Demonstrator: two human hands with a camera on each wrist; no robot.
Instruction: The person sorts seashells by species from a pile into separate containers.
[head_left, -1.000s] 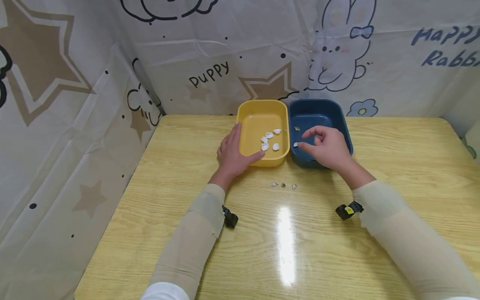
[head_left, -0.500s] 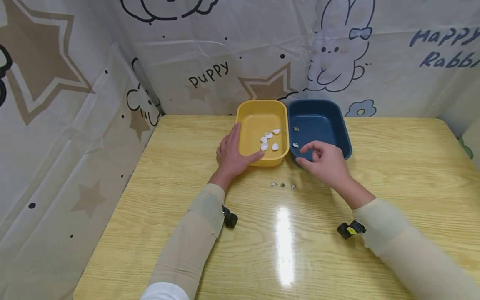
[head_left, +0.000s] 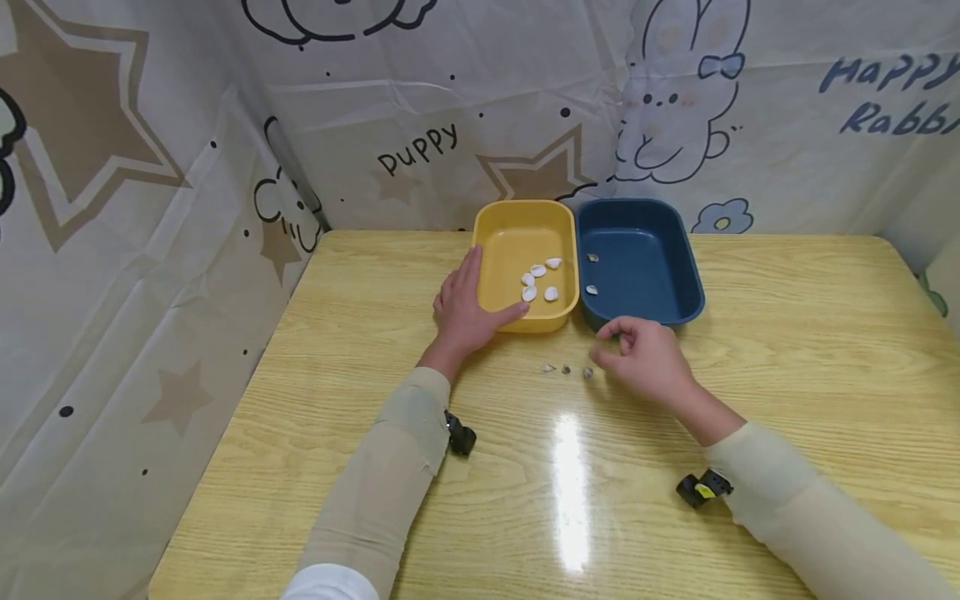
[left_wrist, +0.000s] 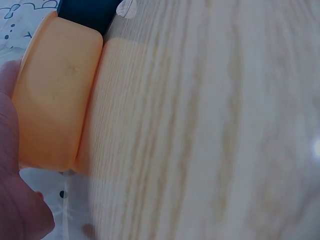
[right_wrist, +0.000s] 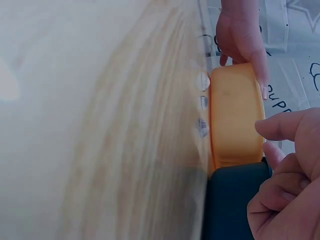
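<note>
My left hand point(head_left: 468, 312) rests against the left side of a yellow bin point(head_left: 525, 218), fingers spread along its wall and thumb over the front rim. Several white seashells point(head_left: 528, 293) lie in that bin. Beside it stands a dark blue bin point(head_left: 648, 250) with two small shells point(head_left: 592, 290) near its left wall. In front of the bins, three small shells sit in a row on the table: a left one point(head_left: 549, 368), a middle one point(head_left: 566, 369) and a right one point(head_left: 587, 372). My right hand point(head_left: 648, 358) hovers just right of this row, thumb and forefinger apart, other fingers bent, holding nothing.
Both bins stand side by side at the back edge of the wood-grain table point(head_left: 345, 500). Behind and to the left hangs a printed cloth point(head_left: 360, 100) with cartoon animals and stars. A bright reflection shows on the tabletop.
My right hand has left the blue bin and come back toward the row of shells on the table. The small pale shell stays in the blue bin. My left hand keeps its place.
</note>
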